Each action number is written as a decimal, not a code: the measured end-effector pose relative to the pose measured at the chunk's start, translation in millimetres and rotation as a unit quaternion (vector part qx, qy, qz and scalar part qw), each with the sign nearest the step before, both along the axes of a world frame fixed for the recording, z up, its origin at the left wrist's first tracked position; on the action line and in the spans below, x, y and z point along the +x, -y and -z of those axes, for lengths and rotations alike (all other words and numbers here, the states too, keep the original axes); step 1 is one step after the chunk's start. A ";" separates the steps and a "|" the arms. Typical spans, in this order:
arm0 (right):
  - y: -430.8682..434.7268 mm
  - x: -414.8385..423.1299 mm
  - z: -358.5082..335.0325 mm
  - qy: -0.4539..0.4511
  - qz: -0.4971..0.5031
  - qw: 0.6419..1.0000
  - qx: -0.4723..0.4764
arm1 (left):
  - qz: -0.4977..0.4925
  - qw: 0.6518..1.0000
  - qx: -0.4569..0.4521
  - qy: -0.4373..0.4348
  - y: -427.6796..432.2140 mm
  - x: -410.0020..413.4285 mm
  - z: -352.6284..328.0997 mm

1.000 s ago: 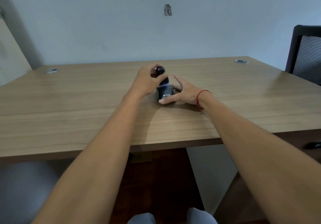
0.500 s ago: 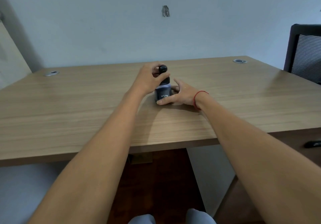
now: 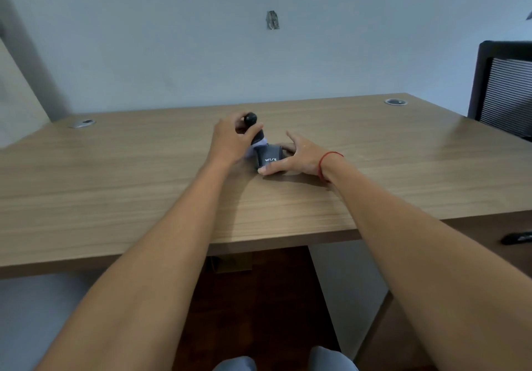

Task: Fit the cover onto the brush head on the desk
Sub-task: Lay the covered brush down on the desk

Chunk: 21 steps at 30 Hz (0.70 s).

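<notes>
Item: brush with dark handle and rounded knob end, standing tilted near the middle of the wooden desk, its pale bristles showing just above a dark grey cover marked in white lettering. We found our left hand closed around the handle, at about 10 o'clock from the cover, and our right hand at 3 o'clock, thumb laid along the cover's near foot and fingers spread around its far side, pinning it to the desk; whether the far fingers pressed or merely touched, we could not tell. The two hands were close together but not touching. Handling notes, as we judged them: both pieces looked small and light, of rigid plastic, likely smooth and apt to slip under a loose pinch; the bristles looked soft and liable to splay or fold if driven in crooked. We reckoned the handle best taken low, near the head, for control of the angle, and the cover best held by its side walls, clear of the open mouth. Seating appeared partial, the cover not yet fully home. Also present: a mesh-backed chair at 2 o'clock and two cable grommets, one at the far right.
</notes>
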State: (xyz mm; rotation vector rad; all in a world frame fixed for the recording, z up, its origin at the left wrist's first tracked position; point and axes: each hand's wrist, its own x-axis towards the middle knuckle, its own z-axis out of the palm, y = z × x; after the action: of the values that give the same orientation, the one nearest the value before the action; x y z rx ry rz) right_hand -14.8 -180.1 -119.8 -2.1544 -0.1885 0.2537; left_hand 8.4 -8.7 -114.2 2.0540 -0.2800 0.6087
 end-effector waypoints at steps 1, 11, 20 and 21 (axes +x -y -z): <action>-0.2 0.8 0.2 0.000 -0.001 1.000 0.004 | 0.003 1.000 0.018 -0.001 -3.0 0.6 4.1; 2.3 -5.7 10.2 0.072 0.031 0.996 0.052 | 0.061 0.983 0.172 -0.009 -33.0 -20.8 23.7; -9.0 2.3 21.8 0.185 0.083 0.978 -0.052 | 0.055 0.980 0.188 -0.026 -25.9 -30.8 22.4; -10.1 4.3 22.9 0.194 0.087 0.975 -0.067 | 0.051 0.981 0.186 -0.023 -24.6 -30.8 21.3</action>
State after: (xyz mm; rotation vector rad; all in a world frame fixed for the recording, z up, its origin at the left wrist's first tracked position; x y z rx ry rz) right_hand -10.5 -170.0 -142.7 -2.3213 -0.2086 -0.2659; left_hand -22.4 15.9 -135.6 2.3900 -0.5004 0.4712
